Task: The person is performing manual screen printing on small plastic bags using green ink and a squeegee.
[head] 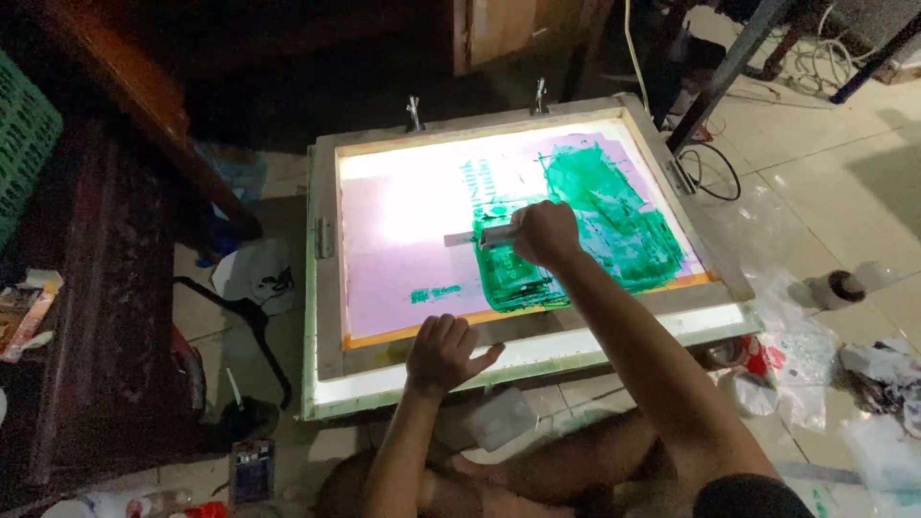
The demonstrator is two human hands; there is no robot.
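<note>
A wooden-framed printing screen (pixel 331 288) lies flat on a lit box on the floor, glowing pale pink. Green ink (pixel 614 216) is smeared over its right half. My right hand (pixel 545 233) is closed on a flat grey scraper (pixel 472 237), whose blade lies on the mesh at the left edge of the green patch. My left hand (pixel 443 351) rests on the near rail of the frame, fingers curled over the wood, holding nothing loose. My bare knees show below the frame.
A dark wooden cabinet (pixel 106 317) stands at left with a green crate (pixel 24 134) above it. Black cable (pixel 715 173) and metal stand legs (pixel 720 77) lie at right. Crumpled plastic, rags and a small jar (pixel 844 288) litter the tiled floor at right.
</note>
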